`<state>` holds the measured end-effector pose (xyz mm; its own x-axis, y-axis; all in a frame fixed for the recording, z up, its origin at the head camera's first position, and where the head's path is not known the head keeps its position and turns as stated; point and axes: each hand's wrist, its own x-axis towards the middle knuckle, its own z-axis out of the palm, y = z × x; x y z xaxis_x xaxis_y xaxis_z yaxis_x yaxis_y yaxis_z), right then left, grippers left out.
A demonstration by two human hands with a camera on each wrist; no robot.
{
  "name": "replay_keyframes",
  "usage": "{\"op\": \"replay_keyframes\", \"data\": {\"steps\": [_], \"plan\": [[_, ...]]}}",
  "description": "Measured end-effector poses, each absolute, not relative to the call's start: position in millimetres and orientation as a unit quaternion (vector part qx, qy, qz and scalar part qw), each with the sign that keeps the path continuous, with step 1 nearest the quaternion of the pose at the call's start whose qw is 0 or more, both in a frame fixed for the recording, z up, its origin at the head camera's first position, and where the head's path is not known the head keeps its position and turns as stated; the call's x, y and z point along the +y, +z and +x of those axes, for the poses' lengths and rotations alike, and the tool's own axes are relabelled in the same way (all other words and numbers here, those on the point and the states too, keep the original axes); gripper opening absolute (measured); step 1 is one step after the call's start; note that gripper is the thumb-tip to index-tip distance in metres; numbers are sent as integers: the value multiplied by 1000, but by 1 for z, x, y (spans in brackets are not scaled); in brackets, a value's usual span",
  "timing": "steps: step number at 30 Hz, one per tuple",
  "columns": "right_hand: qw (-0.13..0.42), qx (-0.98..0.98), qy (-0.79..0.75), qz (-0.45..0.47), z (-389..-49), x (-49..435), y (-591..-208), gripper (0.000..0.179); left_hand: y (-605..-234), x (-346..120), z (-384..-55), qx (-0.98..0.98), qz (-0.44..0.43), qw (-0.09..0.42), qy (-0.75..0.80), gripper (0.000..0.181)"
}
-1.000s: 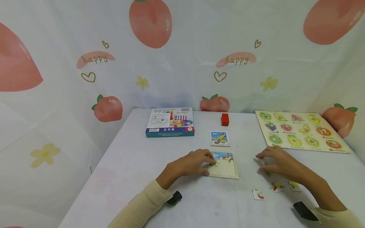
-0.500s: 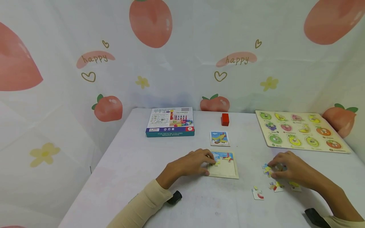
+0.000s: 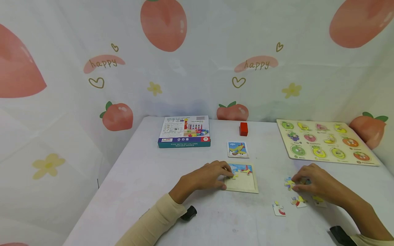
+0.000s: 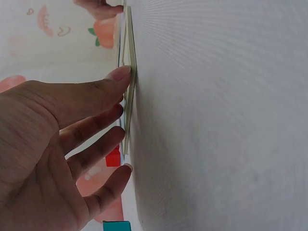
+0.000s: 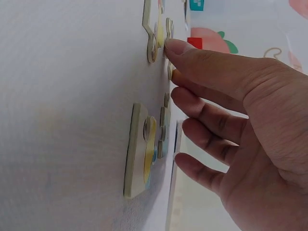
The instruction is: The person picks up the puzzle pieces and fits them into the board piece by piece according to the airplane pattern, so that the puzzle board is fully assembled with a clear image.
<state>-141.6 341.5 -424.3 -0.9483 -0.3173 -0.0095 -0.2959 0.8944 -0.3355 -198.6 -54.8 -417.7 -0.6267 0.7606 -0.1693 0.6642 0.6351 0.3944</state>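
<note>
As your left hand [image 3: 209, 176] steadied the wooden tray [image 3: 242, 186], your right hand [image 3: 317, 180] met a puzzle piece [image 3: 288, 183].
Your right thumb and forefinger stood narrowly apart with that piece at their tips, on the table; whether they pinched it, the views did not tell. A low pinch on its edges seemed best, sparing the loose pieces [image 3: 300, 201] just nearer you than that grip. Your left fingers lay spread at the tray, well left of it; light pressure seemed enough. Compared with a second earlier, your right hand had shifted rightward and slightly towards you, while your left had stayed put.
</note>
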Motion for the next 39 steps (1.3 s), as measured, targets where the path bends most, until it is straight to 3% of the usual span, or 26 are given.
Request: {"op": "replay_keyframes", "data": {"steps": [12,25,39], "plan": [[35,975,-167,-146,-141,338,-423,30,-418,-54,-199,890,397,166,148,54],[-1,962,-194,-193,-150,308,-418,20,-415,-54,-198,892,391,171,151,53],[37,951,-207,-228,-170,257,-414,20,-414,-54,-197,892,389,172,154,52]]}}
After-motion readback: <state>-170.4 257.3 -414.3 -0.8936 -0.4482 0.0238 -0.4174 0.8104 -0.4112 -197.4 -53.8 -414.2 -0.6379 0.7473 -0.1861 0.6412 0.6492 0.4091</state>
